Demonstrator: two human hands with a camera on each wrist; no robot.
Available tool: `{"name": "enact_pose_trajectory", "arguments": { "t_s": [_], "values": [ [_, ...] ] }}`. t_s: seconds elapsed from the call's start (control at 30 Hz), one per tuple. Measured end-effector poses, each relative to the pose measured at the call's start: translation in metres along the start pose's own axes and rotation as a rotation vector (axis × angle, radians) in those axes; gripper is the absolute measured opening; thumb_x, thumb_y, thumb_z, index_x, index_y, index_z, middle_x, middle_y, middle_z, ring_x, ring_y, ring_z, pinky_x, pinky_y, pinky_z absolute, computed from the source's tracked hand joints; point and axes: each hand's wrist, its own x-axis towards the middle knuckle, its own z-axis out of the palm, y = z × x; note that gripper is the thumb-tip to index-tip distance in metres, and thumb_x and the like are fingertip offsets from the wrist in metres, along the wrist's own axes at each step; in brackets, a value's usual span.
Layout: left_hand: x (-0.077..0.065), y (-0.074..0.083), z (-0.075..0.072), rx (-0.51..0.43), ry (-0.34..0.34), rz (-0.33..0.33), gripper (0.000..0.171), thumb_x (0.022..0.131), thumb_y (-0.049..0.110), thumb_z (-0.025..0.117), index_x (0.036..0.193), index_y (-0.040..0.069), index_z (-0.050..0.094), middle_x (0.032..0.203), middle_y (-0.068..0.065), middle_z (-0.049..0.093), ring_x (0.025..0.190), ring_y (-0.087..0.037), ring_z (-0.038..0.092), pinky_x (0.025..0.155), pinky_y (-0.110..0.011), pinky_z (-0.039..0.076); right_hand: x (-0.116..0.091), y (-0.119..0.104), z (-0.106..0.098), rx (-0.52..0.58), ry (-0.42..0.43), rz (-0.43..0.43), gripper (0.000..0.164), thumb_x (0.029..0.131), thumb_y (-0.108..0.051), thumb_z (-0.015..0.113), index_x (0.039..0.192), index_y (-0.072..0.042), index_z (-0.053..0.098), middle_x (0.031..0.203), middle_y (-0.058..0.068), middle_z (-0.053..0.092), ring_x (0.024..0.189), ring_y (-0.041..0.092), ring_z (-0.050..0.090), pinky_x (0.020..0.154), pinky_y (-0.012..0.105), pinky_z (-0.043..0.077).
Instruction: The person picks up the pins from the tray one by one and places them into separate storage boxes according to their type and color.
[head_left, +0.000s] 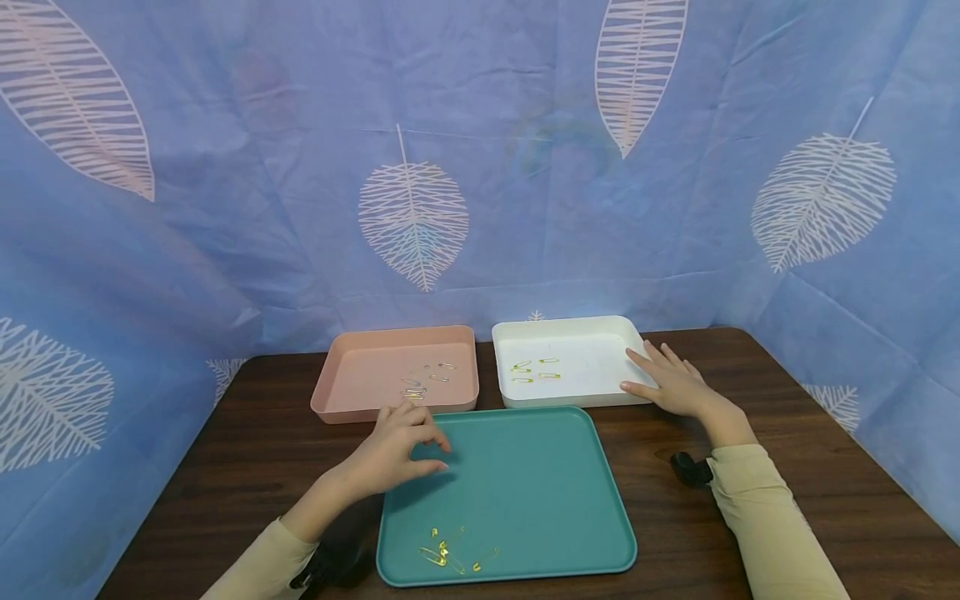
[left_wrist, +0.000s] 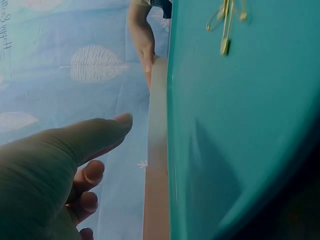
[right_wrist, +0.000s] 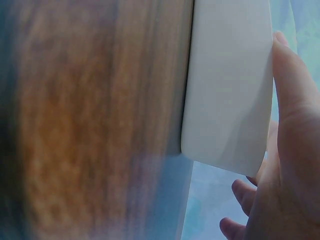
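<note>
My left hand (head_left: pixel 397 448) hovers over the upper left edge of the teal tray (head_left: pixel 532 492), its fingers bent and thumb apart, with nothing between them. In the left wrist view the thumb (left_wrist: pixel 95 137) points past the tray's side. Gold safety pins (head_left: pixel 441 557) lie in a loose group near the tray's front edge. At the white tray (head_left: pixel 588 358), my right hand (head_left: pixel 678 390) rests on the right rim with fingers spread. The right wrist view shows its thumb (right_wrist: pixel 295 80) along that rim. Several gold safety pins (head_left: pixel 549 375) sit in the white tray's left half.
A pink tray (head_left: pixel 360 375) stands at the back left, holding several silver safety pins (head_left: pixel 414 392) toward its right side. All the trays are on a dark wooden table (head_left: pixel 262 442). Behind it hangs a blue leaf-patterned cloth (head_left: pixel 517 208).
</note>
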Motion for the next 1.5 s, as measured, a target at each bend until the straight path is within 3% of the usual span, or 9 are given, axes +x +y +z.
{"name": "enact_pose_trajectory", "arguments": {
  "t_s": [0.4, 0.67, 0.83, 1.2, 1.5],
  "values": [
    [-0.020, 0.008, 0.000, -0.082, -0.237, -0.006, 0.020, 0.077, 0.035, 0.081, 0.095, 0.031, 0.073, 0.083, 0.013, 0.052, 0.084, 0.000, 0.036, 0.076, -0.029, 0.020, -0.001, -0.001, -0.002, 0.006, 0.002, 0.009, 0.083, 0.094, -0.056, 0.053, 0.155, -0.008, 0.024, 0.159, 0.031, 0.008, 0.144, 0.056, 0.003, 0.109, 0.075, 0.004],
    [-0.027, 0.010, 0.000, -0.142, -0.333, 0.035, 0.014, 0.078, 0.033, 0.080, 0.090, 0.036, 0.074, 0.085, 0.016, 0.053, 0.085, 0.000, 0.032, 0.074, -0.027, 0.020, -0.002, 0.001, -0.001, 0.015, -0.003, 0.008, 0.083, 0.094, -0.057, 0.052, 0.155, -0.008, 0.024, 0.160, 0.030, 0.007, 0.145, 0.055, 0.002, 0.109, 0.075, 0.003],
    [-0.029, 0.013, 0.000, -0.131, -0.395, 0.052, 0.013, 0.079, 0.032, 0.080, 0.089, 0.037, 0.075, 0.085, 0.017, 0.052, 0.085, 0.001, 0.030, 0.075, -0.024, 0.020, -0.002, 0.002, 0.000, 0.013, -0.002, 0.005, 0.082, 0.094, -0.056, 0.053, 0.155, -0.008, 0.024, 0.160, 0.029, 0.007, 0.145, 0.054, 0.002, 0.109, 0.074, 0.003],
    [-0.030, 0.016, 0.000, -0.082, -0.420, 0.046, 0.009, 0.078, 0.035, 0.079, 0.079, 0.038, 0.071, 0.083, 0.019, 0.051, 0.082, 0.001, 0.029, 0.073, -0.024, 0.020, -0.001, 0.002, 0.001, 0.013, 0.001, 0.007, 0.083, 0.094, -0.057, 0.053, 0.155, -0.008, 0.024, 0.160, 0.030, 0.007, 0.144, 0.056, 0.003, 0.109, 0.075, 0.004],
    [-0.029, 0.014, -0.001, -0.069, -0.446, -0.041, 0.019, 0.080, 0.030, 0.079, 0.071, 0.037, 0.064, 0.076, 0.018, 0.047, 0.080, 0.000, 0.031, 0.075, -0.028, 0.020, 0.002, 0.001, 0.002, 0.006, -0.004, 0.010, 0.084, 0.094, -0.057, 0.052, 0.155, -0.008, 0.023, 0.160, 0.030, 0.007, 0.145, 0.055, 0.002, 0.109, 0.075, 0.003]
  ]
}}
